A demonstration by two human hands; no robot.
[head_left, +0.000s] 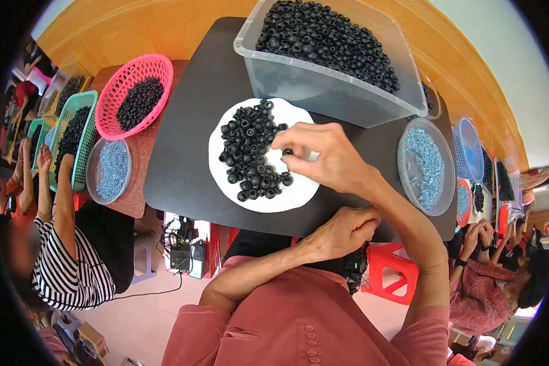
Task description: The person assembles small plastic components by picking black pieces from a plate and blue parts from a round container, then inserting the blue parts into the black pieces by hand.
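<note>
A white scallop-edged plate (299,198) lies on the dark table, heaped with small black round hollow pieces (250,143) on its left side. Over the plate's right part, my right hand (323,152) is closed in a pinch, with one small black round piece (288,152) showing between thumb and fingers. My left hand (346,230) is curled into a fist at the table's front edge, below my right forearm; whatever it may hold is hidden. Behind the plate stands a large clear plastic bin (329,91) full of the same black pieces.
Right of the plate is a clear round tub (446,198) of light blue bits. On the left table are a pink basket (107,104), a green basket (82,158) and another tub (93,177). Co-workers sit on both sides. A red stool (391,268) stands below the table.
</note>
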